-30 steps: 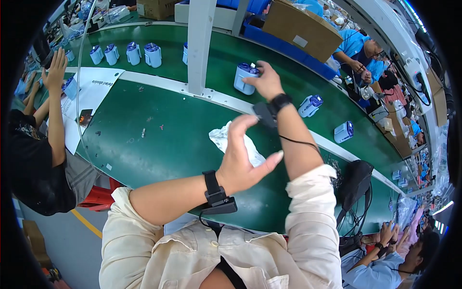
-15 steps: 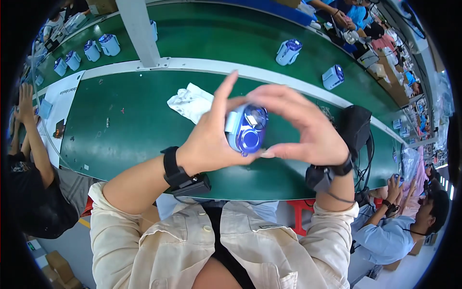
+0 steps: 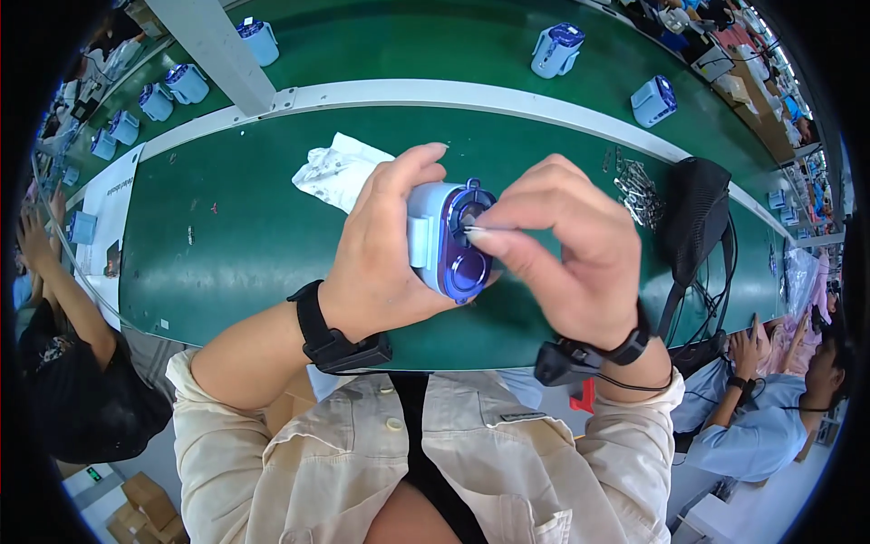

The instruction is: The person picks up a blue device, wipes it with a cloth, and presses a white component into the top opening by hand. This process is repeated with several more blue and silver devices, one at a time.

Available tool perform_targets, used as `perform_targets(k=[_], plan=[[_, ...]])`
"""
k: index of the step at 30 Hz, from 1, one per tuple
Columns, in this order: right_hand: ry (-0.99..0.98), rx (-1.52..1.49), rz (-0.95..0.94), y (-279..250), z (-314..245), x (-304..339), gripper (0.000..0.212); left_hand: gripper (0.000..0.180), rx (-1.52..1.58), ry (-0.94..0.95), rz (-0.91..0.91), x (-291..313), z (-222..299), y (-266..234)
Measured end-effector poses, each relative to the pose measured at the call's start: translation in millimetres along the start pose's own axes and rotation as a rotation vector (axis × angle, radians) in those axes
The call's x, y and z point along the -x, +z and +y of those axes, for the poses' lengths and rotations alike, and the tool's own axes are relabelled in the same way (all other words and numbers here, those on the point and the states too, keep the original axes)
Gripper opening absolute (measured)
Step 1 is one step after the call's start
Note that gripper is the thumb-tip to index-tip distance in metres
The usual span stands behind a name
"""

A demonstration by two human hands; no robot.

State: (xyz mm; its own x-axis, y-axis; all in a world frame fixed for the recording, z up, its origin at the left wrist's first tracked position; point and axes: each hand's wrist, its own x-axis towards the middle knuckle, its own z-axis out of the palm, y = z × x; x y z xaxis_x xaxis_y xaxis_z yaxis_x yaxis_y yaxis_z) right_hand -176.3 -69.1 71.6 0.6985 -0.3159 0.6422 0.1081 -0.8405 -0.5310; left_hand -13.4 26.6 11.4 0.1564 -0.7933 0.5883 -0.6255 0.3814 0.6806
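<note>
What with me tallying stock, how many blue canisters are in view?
12 visible: a canister in the left hand, one on the white sheet, five on the belt left of the white post, three right of it, two far right. More may be hidden.

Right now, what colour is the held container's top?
The top is shiny blue-purple, on a light blue container; the head view shows it best.

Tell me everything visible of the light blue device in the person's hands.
The device has a rounded, plastic-looking light blue body with a raised strip on its left side. Its glossy purple-blue end, bearing two round parts, faces up toward the camera. It is held tilted above the green table, the left hand wrapped around its body. The right hand has fingertips at the upper round part, partly hiding it; whether they pinch anything is unclear.
</note>
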Motion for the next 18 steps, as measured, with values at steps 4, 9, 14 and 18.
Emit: perform_targets(k=[4,9,14,18], plan=[[0.143,-0.126,-0.031,-3.6,0.6,-0.5,0.014,0.111,0.113,0.018,-0.086,1.0,-3.2,-0.4],[-0.016,0.045,0.019,-1.6,3.2,-2.6,0.013,0.114,0.12,-0.006,-0.101,2.6,-1.8,-0.7],[0.02,-0.012,-0.06,-7.1,4.4,-3.0,0.012,0.114,0.12,0.0,-0.109,2.4,-0.9,-1.5],[0.013,0.012,-0.091,-9.9,4.0,-2.7,0.008,0.114,0.118,0.008,-0.115,1.4,-1.8,-0.7]])
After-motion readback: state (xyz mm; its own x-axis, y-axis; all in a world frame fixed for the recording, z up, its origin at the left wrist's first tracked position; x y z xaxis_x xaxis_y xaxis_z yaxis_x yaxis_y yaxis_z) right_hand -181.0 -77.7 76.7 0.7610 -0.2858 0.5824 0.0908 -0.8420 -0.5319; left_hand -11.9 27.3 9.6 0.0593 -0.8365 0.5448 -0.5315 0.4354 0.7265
